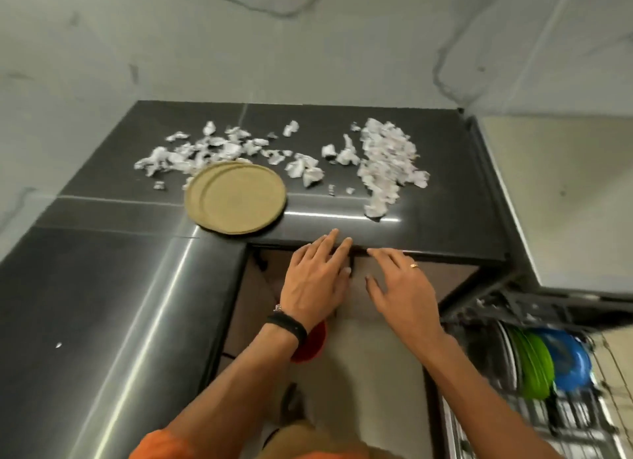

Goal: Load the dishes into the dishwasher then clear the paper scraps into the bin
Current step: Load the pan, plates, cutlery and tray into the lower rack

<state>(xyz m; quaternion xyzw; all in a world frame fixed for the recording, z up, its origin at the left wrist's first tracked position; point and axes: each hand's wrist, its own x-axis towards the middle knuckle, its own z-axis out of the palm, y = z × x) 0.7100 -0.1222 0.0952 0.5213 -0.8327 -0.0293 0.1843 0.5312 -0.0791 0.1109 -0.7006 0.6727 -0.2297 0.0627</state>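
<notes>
Your left hand [315,280] and right hand [404,294] hover at the tabletop's [445,219] near edge, fingers straight, each grip empty. Pinch the stacked tan plates [239,198], just far-left, by their overhanging rim, then carry them level to the dishwasher rack [565,417] on the right.

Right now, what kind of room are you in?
Most likely a kitchen. A dark counter holds tan plates and paper scraps. At the right, a dishwasher rack is pulled out, with green plates and a blue plate in it.
</notes>
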